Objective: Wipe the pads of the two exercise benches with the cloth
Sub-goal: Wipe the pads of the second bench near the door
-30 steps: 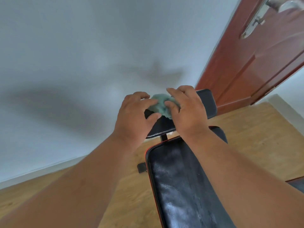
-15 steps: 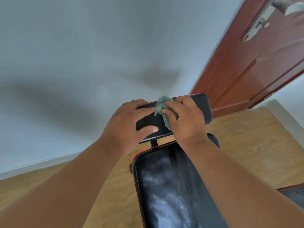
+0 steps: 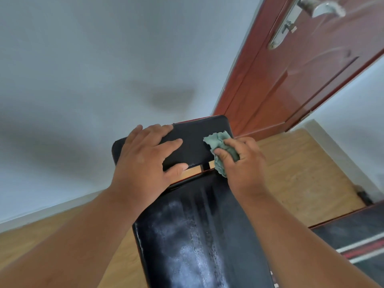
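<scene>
Your right hand (image 3: 243, 161) has its fingers (image 3: 223, 154) curled tight around the cloth (image 3: 221, 146), bunching it against the right end of the small head pad (image 3: 195, 142). The cloth sticks out past your fingers toward the wall and also hangs below your thumb, over the gap between the 2 pads. It is a pale grey-green rag, crumpled, with a frayed, wavy edge.

Your left hand (image 3: 145, 161) lies on the left half of that same pad, fingers spread apart and flat over the top, thumb hooked under the near edge.

The head pad is black with a thin red rim. Nearer you, the long pad (image 3: 193, 235) is black too, shiny, with pale streaks. A second bench's pad (image 3: 357, 231) shows at the lower right, beside the wooden floor (image 3: 295, 173) and the red door (image 3: 301, 75).
</scene>
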